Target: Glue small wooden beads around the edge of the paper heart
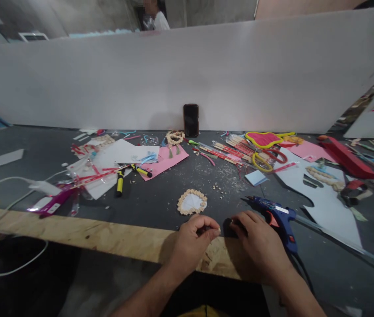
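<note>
My left hand (197,237) is over the table's front edge, thumb and forefinger pinched on a small pale piece (219,229). To its right, my right hand (256,235) has its fingers pressed together; whatever may be between their tips is too small to make out. Just beyond my left hand lies a white paper shape (192,203) edged with a ring of small beige pieces (203,196). Several loose beige bits (218,189) are scattered to the right of it. A blue hot glue gun (282,220) with a clear glue stick lies beside my right hand.
Yellow-handled pliers (120,182), a purple device (50,203) and pink paper (163,163) are on the left. A phone (191,120) leans against the white partition (141,79). Wrapped sticks (229,152), yellow-handled scissors (261,163) and cut white card (335,211) spread right.
</note>
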A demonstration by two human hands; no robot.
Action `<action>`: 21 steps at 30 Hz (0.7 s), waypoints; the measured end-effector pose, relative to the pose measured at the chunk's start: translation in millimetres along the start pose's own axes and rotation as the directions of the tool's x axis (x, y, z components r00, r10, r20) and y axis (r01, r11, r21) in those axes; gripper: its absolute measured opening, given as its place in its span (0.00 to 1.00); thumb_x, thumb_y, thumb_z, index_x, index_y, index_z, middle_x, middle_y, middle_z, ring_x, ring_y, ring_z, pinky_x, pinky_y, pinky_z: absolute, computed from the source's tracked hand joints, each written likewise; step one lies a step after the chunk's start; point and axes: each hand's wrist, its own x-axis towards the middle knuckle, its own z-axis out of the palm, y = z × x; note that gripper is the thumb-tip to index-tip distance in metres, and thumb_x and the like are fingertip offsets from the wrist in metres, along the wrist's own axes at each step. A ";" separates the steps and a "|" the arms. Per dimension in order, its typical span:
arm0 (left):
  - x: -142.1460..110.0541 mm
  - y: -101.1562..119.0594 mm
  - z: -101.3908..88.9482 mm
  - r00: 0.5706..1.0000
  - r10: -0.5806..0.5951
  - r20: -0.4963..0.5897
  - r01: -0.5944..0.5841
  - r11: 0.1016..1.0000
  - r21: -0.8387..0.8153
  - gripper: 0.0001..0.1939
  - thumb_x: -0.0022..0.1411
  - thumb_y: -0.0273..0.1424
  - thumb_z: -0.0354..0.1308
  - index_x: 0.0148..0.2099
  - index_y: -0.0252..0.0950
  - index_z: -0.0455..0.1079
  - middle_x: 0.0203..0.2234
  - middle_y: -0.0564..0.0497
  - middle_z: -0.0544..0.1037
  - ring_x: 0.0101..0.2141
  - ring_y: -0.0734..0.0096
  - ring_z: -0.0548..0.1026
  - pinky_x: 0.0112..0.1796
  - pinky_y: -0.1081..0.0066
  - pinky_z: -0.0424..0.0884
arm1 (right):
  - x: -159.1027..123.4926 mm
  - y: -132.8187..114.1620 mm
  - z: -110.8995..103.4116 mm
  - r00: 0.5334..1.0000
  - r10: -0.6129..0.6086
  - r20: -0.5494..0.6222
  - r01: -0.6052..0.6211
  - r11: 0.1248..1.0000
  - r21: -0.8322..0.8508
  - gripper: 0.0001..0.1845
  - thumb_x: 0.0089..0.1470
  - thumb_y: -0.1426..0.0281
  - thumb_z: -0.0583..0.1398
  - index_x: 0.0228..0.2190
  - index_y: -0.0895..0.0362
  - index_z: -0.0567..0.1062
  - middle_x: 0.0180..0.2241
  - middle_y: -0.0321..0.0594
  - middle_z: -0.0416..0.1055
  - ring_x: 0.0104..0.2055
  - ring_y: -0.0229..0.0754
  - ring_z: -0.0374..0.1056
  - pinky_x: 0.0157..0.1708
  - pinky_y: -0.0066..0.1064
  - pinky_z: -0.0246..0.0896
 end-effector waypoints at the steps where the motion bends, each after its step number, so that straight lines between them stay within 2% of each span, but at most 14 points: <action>1: -0.2 0.0 0.2 1.000 0.005 0.002 -0.005 1.000 0.010 0.03 0.53 0.29 0.60 0.30 0.36 0.74 0.26 0.53 0.74 0.28 0.73 0.69 0.30 0.75 0.62 | -0.7 -0.1 0.3 1.000 0.013 -0.005 -0.013 1.000 -0.017 0.06 0.56 0.68 0.56 0.31 0.54 0.73 0.32 0.39 0.72 0.35 0.44 0.69 0.32 0.33 0.61; 4: -1.0 -0.5 0.3 1.000 0.020 0.007 -0.020 0.999 0.037 0.04 0.54 0.30 0.60 0.31 0.36 0.74 0.26 0.53 0.73 0.28 0.74 0.68 0.30 0.76 0.63 | -2.4 1.0 0.9 0.999 0.034 0.005 -0.033 0.999 -0.032 0.06 0.54 0.65 0.58 0.28 0.54 0.72 0.30 0.39 0.72 0.33 0.44 0.69 0.31 0.33 0.60; 8: -2.1 -1.7 -0.7 1.000 0.024 0.002 -0.024 0.999 0.036 0.04 0.54 0.29 0.59 0.31 0.35 0.74 0.26 0.54 0.73 0.28 0.74 0.68 0.30 0.76 0.62 | -4.8 7.5 -0.4 0.998 0.006 0.067 -0.010 0.999 0.046 0.05 0.52 0.67 0.60 0.32 0.54 0.73 0.33 0.40 0.73 0.35 0.44 0.70 0.33 0.33 0.63; 12: -2.0 -3.1 -0.7 1.000 0.030 0.002 -0.030 0.998 0.057 0.03 0.54 0.29 0.59 0.31 0.35 0.74 0.25 0.54 0.72 0.28 0.75 0.68 0.30 0.76 0.62 | -5.9 14.8 -1.0 0.997 -0.044 0.061 0.037 0.993 0.114 0.12 0.54 0.74 0.55 0.40 0.55 0.73 0.38 0.42 0.73 0.39 0.43 0.71 0.38 0.32 0.64; 14: -2.0 -3.7 -0.1 0.999 0.033 0.003 -0.033 0.997 0.070 0.04 0.54 0.29 0.59 0.31 0.36 0.74 0.25 0.54 0.72 0.28 0.74 0.68 0.30 0.76 0.62 | -4.7 16.6 -0.2 0.997 -0.057 0.049 0.051 0.992 0.116 0.14 0.56 0.73 0.52 0.42 0.54 0.73 0.38 0.42 0.73 0.38 0.42 0.71 0.36 0.31 0.65; 18: -2.5 -4.1 1.2 0.999 0.052 0.009 -0.053 0.995 0.084 0.04 0.55 0.28 0.59 0.32 0.36 0.75 0.26 0.54 0.72 0.29 0.74 0.68 0.31 0.77 0.62 | -1.7 15.3 1.9 0.998 -0.052 0.043 0.045 0.988 0.150 0.13 0.59 0.69 0.51 0.36 0.52 0.76 0.33 0.39 0.73 0.33 0.40 0.71 0.30 0.30 0.64; 21: -3.5 -3.1 1.8 0.998 0.069 0.006 -0.070 0.994 0.089 0.03 0.55 0.28 0.59 0.32 0.37 0.75 0.26 0.54 0.72 0.28 0.75 0.69 0.30 0.77 0.62 | -4.0 8.1 -0.1 0.998 -0.037 -0.054 0.052 0.945 0.323 0.11 0.58 0.69 0.52 0.32 0.53 0.75 0.31 0.39 0.73 0.33 0.39 0.70 0.32 0.29 0.65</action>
